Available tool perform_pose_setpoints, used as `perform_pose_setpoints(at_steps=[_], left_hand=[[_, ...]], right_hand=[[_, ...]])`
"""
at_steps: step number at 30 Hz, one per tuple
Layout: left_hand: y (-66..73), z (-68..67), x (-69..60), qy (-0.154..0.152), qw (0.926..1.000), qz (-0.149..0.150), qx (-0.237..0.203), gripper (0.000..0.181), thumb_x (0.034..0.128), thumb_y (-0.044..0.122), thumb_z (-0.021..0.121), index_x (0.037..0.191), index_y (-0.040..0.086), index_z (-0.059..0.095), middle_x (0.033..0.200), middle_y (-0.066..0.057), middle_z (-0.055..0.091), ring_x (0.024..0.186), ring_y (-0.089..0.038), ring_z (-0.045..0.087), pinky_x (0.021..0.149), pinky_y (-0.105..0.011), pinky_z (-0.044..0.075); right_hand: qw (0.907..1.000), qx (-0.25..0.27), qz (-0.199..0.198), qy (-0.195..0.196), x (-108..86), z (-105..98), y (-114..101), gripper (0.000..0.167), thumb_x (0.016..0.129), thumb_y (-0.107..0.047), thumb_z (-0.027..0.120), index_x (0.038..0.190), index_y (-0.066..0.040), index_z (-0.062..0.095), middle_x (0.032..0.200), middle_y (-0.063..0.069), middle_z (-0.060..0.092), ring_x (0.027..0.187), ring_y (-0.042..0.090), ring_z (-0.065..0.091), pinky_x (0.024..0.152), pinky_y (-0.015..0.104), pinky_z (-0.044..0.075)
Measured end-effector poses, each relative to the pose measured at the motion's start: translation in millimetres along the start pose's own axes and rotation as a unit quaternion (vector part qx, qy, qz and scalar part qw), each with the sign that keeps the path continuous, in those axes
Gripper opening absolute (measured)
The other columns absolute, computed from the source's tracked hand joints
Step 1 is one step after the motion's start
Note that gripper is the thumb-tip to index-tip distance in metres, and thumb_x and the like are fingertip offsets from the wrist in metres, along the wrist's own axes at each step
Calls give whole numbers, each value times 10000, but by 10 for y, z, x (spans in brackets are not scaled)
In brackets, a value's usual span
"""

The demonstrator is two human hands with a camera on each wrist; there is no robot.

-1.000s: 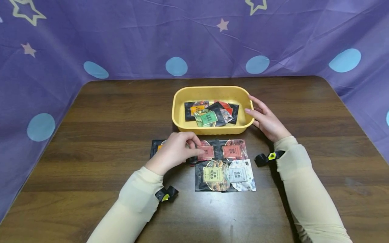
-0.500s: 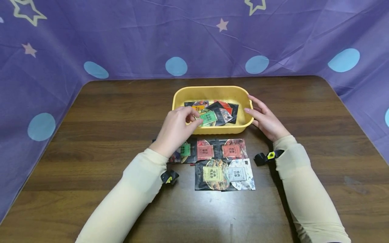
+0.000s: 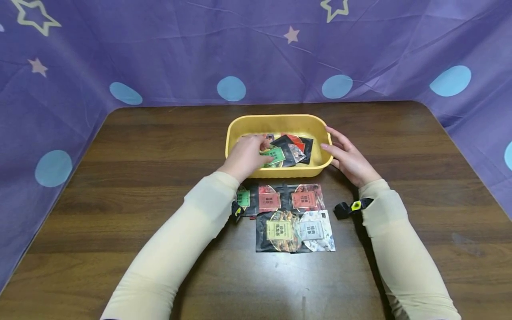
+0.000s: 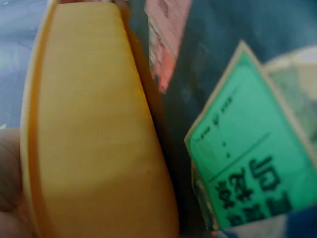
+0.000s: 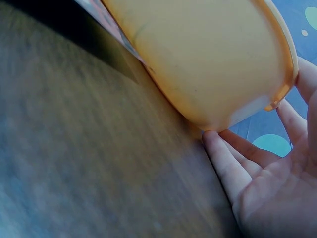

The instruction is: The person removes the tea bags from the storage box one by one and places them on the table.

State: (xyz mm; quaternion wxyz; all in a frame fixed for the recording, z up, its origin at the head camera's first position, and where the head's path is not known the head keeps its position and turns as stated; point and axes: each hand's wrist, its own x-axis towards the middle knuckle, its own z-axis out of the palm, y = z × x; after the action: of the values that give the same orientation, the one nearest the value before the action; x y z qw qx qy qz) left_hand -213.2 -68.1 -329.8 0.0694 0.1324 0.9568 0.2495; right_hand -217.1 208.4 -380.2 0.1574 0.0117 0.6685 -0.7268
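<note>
A yellow plastic basin (image 3: 286, 172) holds several sachets with Chinese lettering, among them a green-labelled sachet (image 3: 275, 154) and a black sachet (image 3: 286, 143). My left hand (image 3: 246, 155) reaches over the basin's near-left wall, with thumb and fingers apart at the green-labelled sachet; its fingertips are partly hidden. My right hand (image 3: 352, 162) grips the basin's right end, thumb over the rim and fingers along the outer wall, as the right wrist view confirms. In front of the basin lie a row of sachets with red labels (image 3: 270, 201), a yellow-labelled sachet (image 3: 279, 230) and a white sachet (image 3: 314, 230).
All this stands on a brown wooden table (image 3: 120, 186). A purple cloth (image 3: 160, 53) with stars and blue dots hangs behind it and at both sides. My left forearm covers the left part of the sachet row.
My left hand has moved from the red-labelled sachet in the row, forward over the near wall and into the basin. My right hand stays on the basin's right end.
</note>
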Motion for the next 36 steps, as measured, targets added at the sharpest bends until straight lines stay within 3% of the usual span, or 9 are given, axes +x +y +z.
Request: perform_pose_setpoints(at_steps=[7,11,19,25,36], left_hand=[[6,33,88,-600,9968,-471,220,578,847,414,770,1348,179,603,1398,-23,576,1297,-244,512,1082,-407,419],[14,36,100,-700,9950,-629,328,626,828,431,783,1372,192,586,1415,-37,557,1323,-258,485,1100,-416,403],[53,39,77,-733,9898,-1109,507,777,801,410,794,1468,194,458,1449,-149,377,1220,-344,393,917,-498,482],[52,44,73,-750,9885,-1170,589,803,815,352,771,1507,176,403,1532,-132,335,1292,-372,356,969,-533,468],[45,46,80,-719,9888,-1142,631,709,806,276,750,1462,216,486,1396,-125,468,1203,-350,403,958,-513,463]], right_hand=[[10000,17,11,-26,-20,5,-15,673,984,-244,616,1560,-312,273,1407,97,337,1237,170,467,913,168,511],[10000,46,4,-53,-23,6,-16,678,985,-239,614,1563,-313,267,1367,72,364,1227,165,475,917,170,510],[10000,58,-53,-36,-2,-6,-4,680,978,-238,626,1558,-299,277,1370,89,365,1199,165,498,895,177,525],[10000,50,-45,-32,15,-8,4,683,974,-245,634,1556,-301,281,1391,105,345,1193,169,499,881,177,532],[10000,23,-61,-47,7,-1,6,672,979,-240,625,1555,-303,284,1375,103,367,1189,160,510,892,178,526]])
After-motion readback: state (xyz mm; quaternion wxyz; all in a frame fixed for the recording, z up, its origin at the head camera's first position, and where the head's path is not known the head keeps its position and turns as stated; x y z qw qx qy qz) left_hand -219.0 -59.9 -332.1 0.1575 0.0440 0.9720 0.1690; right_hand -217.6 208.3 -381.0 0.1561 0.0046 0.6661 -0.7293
